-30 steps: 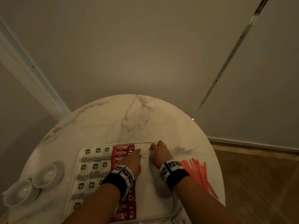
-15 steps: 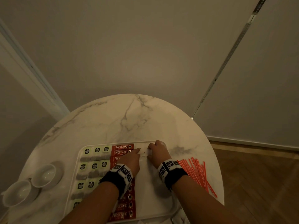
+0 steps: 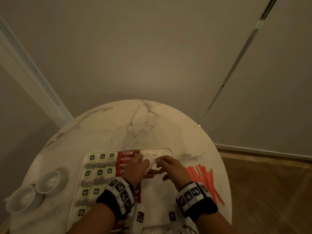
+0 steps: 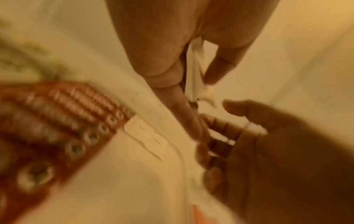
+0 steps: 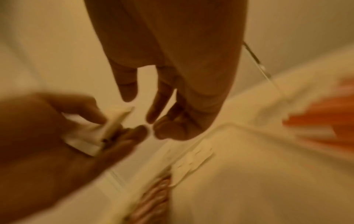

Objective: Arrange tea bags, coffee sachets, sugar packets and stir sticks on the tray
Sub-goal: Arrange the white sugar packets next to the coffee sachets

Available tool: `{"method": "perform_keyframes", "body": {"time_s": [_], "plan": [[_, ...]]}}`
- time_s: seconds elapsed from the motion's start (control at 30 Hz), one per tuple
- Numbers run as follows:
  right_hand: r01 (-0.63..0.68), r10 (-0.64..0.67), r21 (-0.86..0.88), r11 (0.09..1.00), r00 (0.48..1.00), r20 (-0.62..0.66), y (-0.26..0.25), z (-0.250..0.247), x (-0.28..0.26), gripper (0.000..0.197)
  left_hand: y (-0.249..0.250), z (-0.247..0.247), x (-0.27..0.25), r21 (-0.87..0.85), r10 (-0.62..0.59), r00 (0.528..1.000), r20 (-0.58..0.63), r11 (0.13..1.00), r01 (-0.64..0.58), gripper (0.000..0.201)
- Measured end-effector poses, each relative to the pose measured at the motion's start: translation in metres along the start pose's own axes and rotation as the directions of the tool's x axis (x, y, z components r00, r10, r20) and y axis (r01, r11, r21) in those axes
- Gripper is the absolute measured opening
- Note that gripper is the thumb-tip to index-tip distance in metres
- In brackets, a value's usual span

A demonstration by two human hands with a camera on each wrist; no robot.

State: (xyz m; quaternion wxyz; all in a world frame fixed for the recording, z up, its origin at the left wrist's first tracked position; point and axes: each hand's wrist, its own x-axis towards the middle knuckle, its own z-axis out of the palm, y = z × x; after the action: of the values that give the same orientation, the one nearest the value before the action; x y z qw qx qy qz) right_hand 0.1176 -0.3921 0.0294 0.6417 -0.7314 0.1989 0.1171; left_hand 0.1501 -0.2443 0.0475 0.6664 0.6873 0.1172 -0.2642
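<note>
- Since the earlier frame both hands have lifted off the far edge of the tray (image 3: 87, 159) and drawn back toward the person; a white sugar packet (image 3: 154, 154) now lies flat at the tray's far end, just right of the top coffee sachet
- Left hand (image 3: 136, 169): fingers (image 4: 188, 115) and thumb pinch a small bundle of white sugar packets (image 4: 193, 72); the bundle is held above the tray, off its surface
- Right hand (image 3: 170, 168): fingers (image 5: 162, 97) loosely curled and relaxed, holding nothing; fingertips just beside the left hand's bundle; actual contact cannot be told through the blur
- Coffee sachets (image 3: 127, 159): red, stacked in one column down the middle of the tray; lower part hidden by the left wrist
- Tea bags (image 3: 99, 173): laid in rows on the left part of the tray
- Stir sticks (image 3: 202, 179): orange, a loose fan on the bench (image 3: 135, 125) right of the tray, off it
- Two white cups (image 3: 49, 181): on the bench left of the tray, side by side
- Both wrist views heavily blurred; print on the packets not legible
</note>
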Motion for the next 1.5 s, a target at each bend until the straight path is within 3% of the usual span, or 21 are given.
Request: {"method": "perform_keyframes", "body": {"time_s": [0.07,0.23,0.47,0.63,0.73,0.93,1.07,1.17,1.33,1.5], "plan": [[-0.031,0.013,0.167,0.985,0.994,0.106,0.001,0.005,-0.02,0.013,-0.004,-0.001,-0.009,-0.182,-0.092,0.994,0.062,0.978,0.102,0.017],[0.036,-0.038,0.215,0.976,0.999,0.001,0.006,0.006,-0.037,0.014,-0.014,-0.009,-0.032,-0.063,-0.039,0.991,0.129,0.997,0.048,0.012],[0.043,-0.043,0.15,0.988,0.999,0.002,-0.008,0.011,-0.048,0.042,-0.014,-0.019,-0.057,-0.081,0.005,0.995,0.096,0.997,0.002,0.007],[0.036,-0.035,0.098,0.995,0.999,-0.01,-0.015,0.02,-0.056,0.037,-0.015,-0.019,-0.068,-0.077,0.008,0.99,0.138,0.997,0.003,0.016],[0.06,-0.066,0.21,0.976,0.998,0.019,-0.013,0.021,-0.061,0.015,-0.016,-0.019,-0.071,-0.138,0.006,0.997,0.08,0.99,0.005,0.012],[0.055,-0.04,0.26,0.964,0.997,-0.065,0.007,0.023,-0.067,0.029,-0.026,-0.016,-0.074,-0.091,-0.013,1.0,0.017,0.996,0.015,0.01],[0.0,0.012,0.214,0.977,0.999,-0.053,0.019,0.021,-0.068,0.024,-0.035,-0.015,-0.07,0.005,-0.044,0.998,0.039,0.999,0.043,0.015],[-0.045,0.066,0.17,0.984,0.991,-0.12,0.027,0.015,-0.052,0.02,-0.044,-0.018,-0.063,0.081,-0.059,0.998,-0.013,0.995,0.06,0.013],[-0.184,0.154,-0.111,0.977,0.96,-0.233,0.036,0.003,-0.004,0.015,-0.054,-0.029,-0.057,0.145,-0.069,0.994,-0.081,0.986,0.08,0.011],[-0.181,0.121,-0.26,0.949,0.966,-0.23,0.041,0.011,0.027,0.016,-0.06,-0.035,-0.059,0.236,-0.053,0.997,-0.063,0.969,0.066,0.011]]}}
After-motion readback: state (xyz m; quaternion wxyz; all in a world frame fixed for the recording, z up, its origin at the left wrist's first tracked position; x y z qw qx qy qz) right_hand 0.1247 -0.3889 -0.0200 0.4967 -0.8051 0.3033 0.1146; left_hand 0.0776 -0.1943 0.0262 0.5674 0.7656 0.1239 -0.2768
